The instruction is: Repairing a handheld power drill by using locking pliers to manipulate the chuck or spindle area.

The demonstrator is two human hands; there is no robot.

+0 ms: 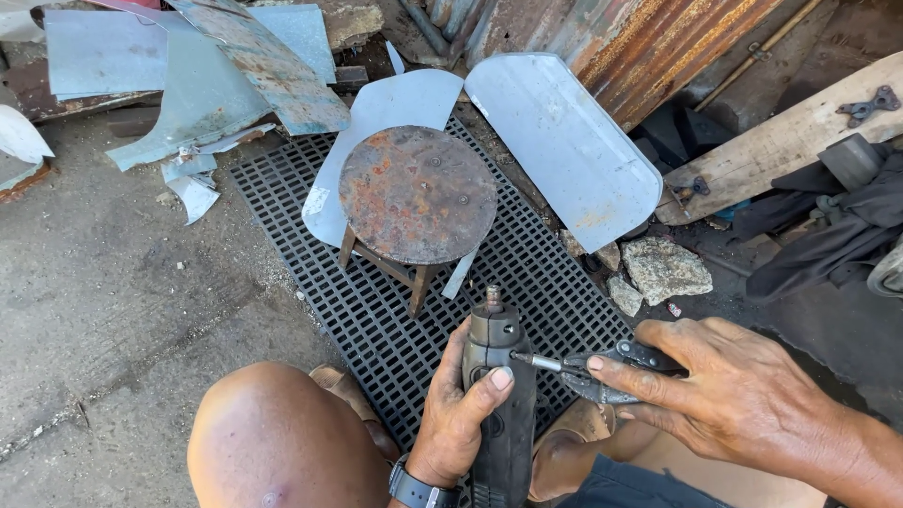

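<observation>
I am gripping the power tool [499, 404] upright over my lap in my left hand [458, 414], thumb pressed on its body. My right hand [734, 395] is pinching the chuck key [583, 372], seating it squarely in the side of the nose below the chuck [493, 299], so it shouldn't slip.

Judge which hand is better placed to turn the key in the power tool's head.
Probably the right hand: it already holds the key tool at the power tool, which the left hand grips steady.
</observation>
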